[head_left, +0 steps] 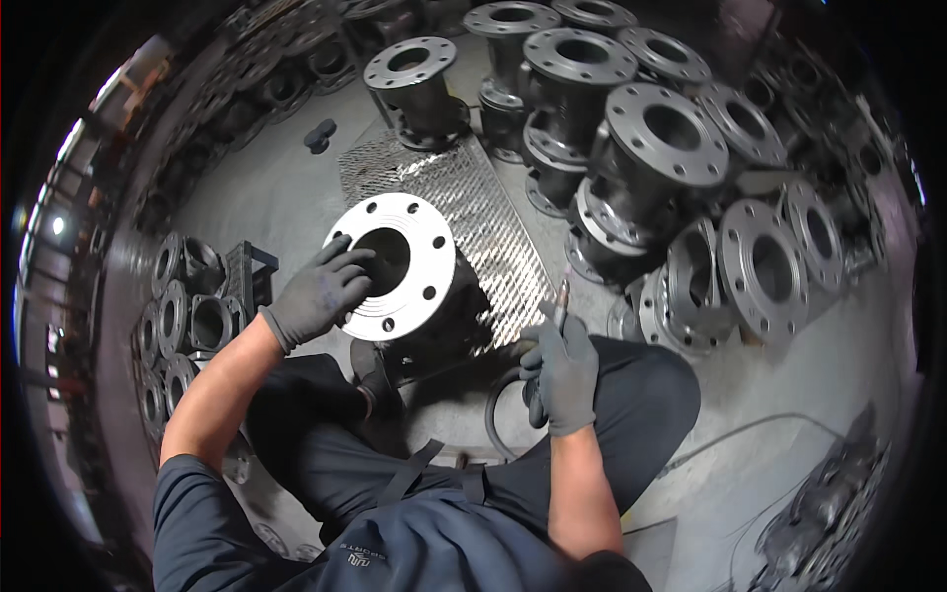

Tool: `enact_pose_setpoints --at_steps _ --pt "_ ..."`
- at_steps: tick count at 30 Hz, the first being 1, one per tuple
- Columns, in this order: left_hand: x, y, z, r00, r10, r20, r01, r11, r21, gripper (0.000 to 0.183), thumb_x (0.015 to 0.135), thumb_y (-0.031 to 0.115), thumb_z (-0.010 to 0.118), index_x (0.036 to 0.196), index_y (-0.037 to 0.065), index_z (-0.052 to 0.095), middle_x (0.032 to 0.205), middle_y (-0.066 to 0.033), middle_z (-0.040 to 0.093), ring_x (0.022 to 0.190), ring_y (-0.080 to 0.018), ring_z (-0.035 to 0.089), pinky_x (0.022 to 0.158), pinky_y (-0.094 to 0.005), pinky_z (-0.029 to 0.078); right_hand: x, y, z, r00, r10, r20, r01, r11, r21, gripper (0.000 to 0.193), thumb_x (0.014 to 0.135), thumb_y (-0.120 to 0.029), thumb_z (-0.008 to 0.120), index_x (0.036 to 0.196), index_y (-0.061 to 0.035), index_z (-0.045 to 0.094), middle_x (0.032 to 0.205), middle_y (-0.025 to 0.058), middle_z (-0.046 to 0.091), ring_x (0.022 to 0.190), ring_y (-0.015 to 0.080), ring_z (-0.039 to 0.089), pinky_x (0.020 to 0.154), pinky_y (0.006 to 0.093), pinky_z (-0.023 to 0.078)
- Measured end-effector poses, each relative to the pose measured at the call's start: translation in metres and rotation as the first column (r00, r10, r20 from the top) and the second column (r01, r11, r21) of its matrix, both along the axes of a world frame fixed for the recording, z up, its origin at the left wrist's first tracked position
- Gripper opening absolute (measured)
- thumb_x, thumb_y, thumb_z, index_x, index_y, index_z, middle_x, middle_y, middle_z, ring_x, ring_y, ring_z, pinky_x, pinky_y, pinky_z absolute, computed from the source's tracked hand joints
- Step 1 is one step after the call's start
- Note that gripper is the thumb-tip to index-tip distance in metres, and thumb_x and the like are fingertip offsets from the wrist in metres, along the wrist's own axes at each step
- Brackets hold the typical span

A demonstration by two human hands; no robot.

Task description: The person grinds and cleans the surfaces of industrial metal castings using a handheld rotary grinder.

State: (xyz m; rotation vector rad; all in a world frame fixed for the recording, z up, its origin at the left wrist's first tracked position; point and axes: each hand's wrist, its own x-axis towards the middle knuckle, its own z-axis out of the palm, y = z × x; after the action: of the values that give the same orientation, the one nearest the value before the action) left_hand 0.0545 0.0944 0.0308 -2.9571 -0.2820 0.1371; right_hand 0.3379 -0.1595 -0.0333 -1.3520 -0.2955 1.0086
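Observation:
In front of me, a dark cast valve body (434,340) stands slightly tilted, its bright round flange (426,239) facing up, with bolt holes around a wide bore. My left hand (321,291), in a grey glove, grips the flange's left side, fingers lying over the ring and reaching to the bore's edge. To the right of the body, my gloved right hand (564,380) is closed around a slim air tool (562,304) with a narrow metal tip pointing up and away. The tool's tip is apart from the flange. My hand hides most of its body.
Beneath the valve body lies a ribbed metal plate (508,252). One flanged body (419,104) stands at its far end. Several more castings (666,148) crowd the right, and others (173,321) are stacked left. A dark hose (490,419) loops between my legs.

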Motion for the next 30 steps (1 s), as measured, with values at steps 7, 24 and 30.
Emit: enact_pose_setpoints --at_steps 7,24,30 --pt "0.041 -0.047 0.028 0.952 0.238 -0.191 -0.267 0.952 -0.148 0.121 0.078 0.060 0.090 0.165 -0.005 0.037 0.152 -0.0282 0.061 0.155 -0.0411 0.048 0.134 -0.0571 0.029 0.017 -0.010 0.005 0.999 -0.041 0.026 0.041 0.999 0.020 0.034 0.110 -0.016 0.061 0.137 0.0025 0.069 0.098 0.0109 0.076 0.068 0.0097 0.065 0.057 0.0266 0.053" --pt "0.090 -0.065 0.022 0.548 0.835 -0.034 -0.680 0.422 -0.599 0.114 0.069 0.021 0.086 0.166 -0.005 0.032 0.117 -0.0312 0.075 0.115 -0.0472 0.074 0.102 -0.0490 0.058 -0.007 0.047 -0.078 0.999 -0.021 0.033 0.025 0.988 -0.151 0.020 0.107 -0.021 0.061 0.107 -0.0015 0.066 0.075 0.0040 0.064 0.053 0.0122 0.059 0.046 0.0304 0.045" --pt "-0.007 -0.078 0.024 0.403 0.914 0.039 -0.123 0.096 -0.988 0.110 0.068 0.017 0.091 0.164 -0.003 0.042 0.140 -0.0196 0.069 0.130 -0.0250 0.066 0.113 -0.0402 0.053 -0.032 0.049 -0.069 0.979 0.162 0.125 -0.133 0.968 -0.211 0.024 0.104 -0.024 0.072 0.111 -0.0009 0.073 0.074 0.0047 0.066 0.063 0.0102 0.059 0.056 0.0308 0.046"
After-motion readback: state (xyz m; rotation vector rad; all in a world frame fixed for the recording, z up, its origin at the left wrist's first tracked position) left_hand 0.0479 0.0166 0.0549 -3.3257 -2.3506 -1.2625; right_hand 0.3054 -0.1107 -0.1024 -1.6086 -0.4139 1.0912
